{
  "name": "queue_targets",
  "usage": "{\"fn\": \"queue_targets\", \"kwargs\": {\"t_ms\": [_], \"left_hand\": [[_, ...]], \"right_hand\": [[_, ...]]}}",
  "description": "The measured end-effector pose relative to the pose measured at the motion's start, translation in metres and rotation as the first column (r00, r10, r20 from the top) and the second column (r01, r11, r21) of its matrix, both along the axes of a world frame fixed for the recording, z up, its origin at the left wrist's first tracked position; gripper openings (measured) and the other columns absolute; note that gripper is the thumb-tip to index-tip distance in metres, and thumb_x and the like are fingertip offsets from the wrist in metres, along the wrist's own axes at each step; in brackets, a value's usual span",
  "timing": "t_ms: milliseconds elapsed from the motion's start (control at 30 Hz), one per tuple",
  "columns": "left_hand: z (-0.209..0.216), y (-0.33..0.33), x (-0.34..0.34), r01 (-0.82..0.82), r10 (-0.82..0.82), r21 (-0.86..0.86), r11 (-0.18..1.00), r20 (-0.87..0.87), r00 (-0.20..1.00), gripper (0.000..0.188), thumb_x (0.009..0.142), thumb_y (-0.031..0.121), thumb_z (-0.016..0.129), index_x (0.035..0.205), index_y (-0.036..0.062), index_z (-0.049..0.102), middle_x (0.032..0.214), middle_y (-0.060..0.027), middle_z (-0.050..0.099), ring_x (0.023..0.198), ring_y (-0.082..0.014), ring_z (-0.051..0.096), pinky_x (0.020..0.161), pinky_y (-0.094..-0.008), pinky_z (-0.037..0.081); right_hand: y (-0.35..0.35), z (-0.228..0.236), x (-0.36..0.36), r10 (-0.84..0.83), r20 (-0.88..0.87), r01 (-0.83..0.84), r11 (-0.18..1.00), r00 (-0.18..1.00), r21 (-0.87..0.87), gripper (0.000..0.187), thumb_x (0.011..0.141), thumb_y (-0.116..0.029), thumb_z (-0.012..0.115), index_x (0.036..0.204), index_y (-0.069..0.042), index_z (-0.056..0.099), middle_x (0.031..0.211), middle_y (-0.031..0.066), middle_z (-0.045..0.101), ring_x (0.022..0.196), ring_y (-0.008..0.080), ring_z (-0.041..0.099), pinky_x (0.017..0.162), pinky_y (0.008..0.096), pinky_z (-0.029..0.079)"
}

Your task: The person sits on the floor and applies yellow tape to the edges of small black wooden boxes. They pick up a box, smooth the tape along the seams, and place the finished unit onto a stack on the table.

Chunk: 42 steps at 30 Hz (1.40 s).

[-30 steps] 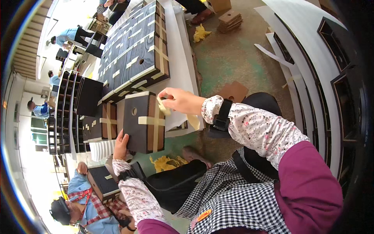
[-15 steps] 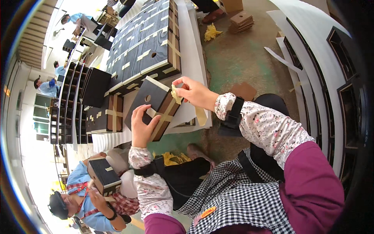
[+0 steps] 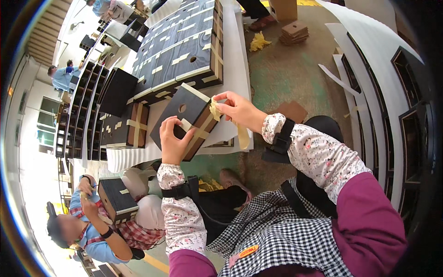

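Biggest thing on the right: shelf-like stack of dark open-fronted units (image 3: pixel 408 138), with white sheeting between layers. Next, a big block of dark wood-grain boxes (image 3: pixel 184 51), packed side by side on a white sheet (image 3: pixel 237 69), pale tape strips across the seams. Dark rack with many compartments (image 3: pixel 83 108) further left. Co-worker (image 3: pixel 104 226) seated lower left, blue top, red check apron, another dark box (image 3: pixel 115 199) on the lap. Crossed-tape box (image 3: pixel 137 131) sits at the near left end of the block. The work box (image 3: pixel 177 104) is in front of the person, just short of the block, turned at an angle: dark face up, brown side toward the right, tape crossing that side, round hole in the face. Can't tell if its underside rests on the sheet. Stack of brown panels (image 3: pixel 294 33) on the floor beyond. Left hand (image 3: pixel 174 141) is on the work box, thumb and fingers spread wide in a C; can't tell how hard it presses. Right hand (image 3: pixel 237 108) is narrow, thumb and fingers pinching a crumpled tape wad (image 3: pixel 215 111) at the box's right corner. Tape strip (image 3: pixel 243 137) hangs just below that hand.
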<state>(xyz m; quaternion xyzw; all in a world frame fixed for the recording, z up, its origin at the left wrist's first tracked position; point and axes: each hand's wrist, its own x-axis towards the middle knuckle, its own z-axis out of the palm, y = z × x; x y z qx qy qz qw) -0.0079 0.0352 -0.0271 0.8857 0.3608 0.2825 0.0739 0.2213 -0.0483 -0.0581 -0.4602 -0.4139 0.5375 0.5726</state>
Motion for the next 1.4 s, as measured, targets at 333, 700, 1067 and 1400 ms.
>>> {"fn": "queue_targets", "kwargs": {"t_ms": [333, 700, 1067, 1400], "left_hand": [[-0.002, 0.003, -0.001, -0.001, 0.001, 0.009, 1.0, -0.067, 0.998, 0.038, 0.067, 0.023, 0.076, 0.097, 0.0088, 0.056, 0.116, -0.0128, 0.053, 0.11, -0.0311, 0.048, 0.095, -0.041, 0.035], [-0.008, 0.003, -0.006, -0.046, 0.044, -0.021, 0.999, -0.079, 0.996, 0.033, 0.066, 0.023, 0.076, 0.085, 0.0056, 0.056, 0.119, -0.0143, 0.052, 0.11, -0.0326, 0.047, 0.094, -0.0396, 0.036], [-0.009, -0.014, -0.032, -0.221, 0.222, 0.028, 0.975, -0.219, 0.95, 0.069, 0.073, 0.04, 0.07, 0.132, 0.017, 0.041, 0.138, -0.0107, 0.04, 0.133, -0.0279, 0.03, 0.109, -0.0504, 0.014], [-0.017, -0.012, -0.033, -0.262, 0.258, 0.012, 0.965, -0.203, 0.945, 0.07, 0.07, 0.037, 0.072, 0.129, 0.0154, 0.043, 0.139, -0.0089, 0.039, 0.132, -0.0275, 0.03, 0.109, -0.0504, 0.015]], "right_hand": [[-0.002, 0.001, -0.001, -0.01, -0.048, 0.011, 1.0, 0.999, 0.009, 0.028, 0.09, -0.023, 0.056, 0.111, -0.005, 0.053, 0.081, -0.0019, 0.053, 0.067, 0.0056, 0.049, 0.057, 0.0203, 0.041], [-0.001, 0.006, 0.002, -0.007, -0.002, 0.007, 1.0, 1.0, 0.009, 0.028, 0.092, -0.026, 0.055, 0.108, -0.003, 0.055, 0.087, -0.0006, 0.056, 0.069, 0.0058, 0.05, 0.062, 0.0205, 0.044], [0.032, 0.059, -0.021, -0.731, 0.505, -0.008, 0.565, 0.459, 0.825, 0.012, 0.083, -0.022, 0.065, 0.086, -0.011, 0.061, 0.086, 0.0035, 0.058, 0.082, 0.0167, 0.059, 0.074, 0.029, 0.048], [0.053, 0.021, -0.103, -0.532, 0.846, -0.287, 0.817, -0.041, 0.5, 0.012, 0.075, -0.014, 0.055, 0.081, -0.007, 0.063, 0.091, 0.0073, 0.057, 0.093, 0.0208, 0.055, 0.075, 0.0313, 0.045]]}}
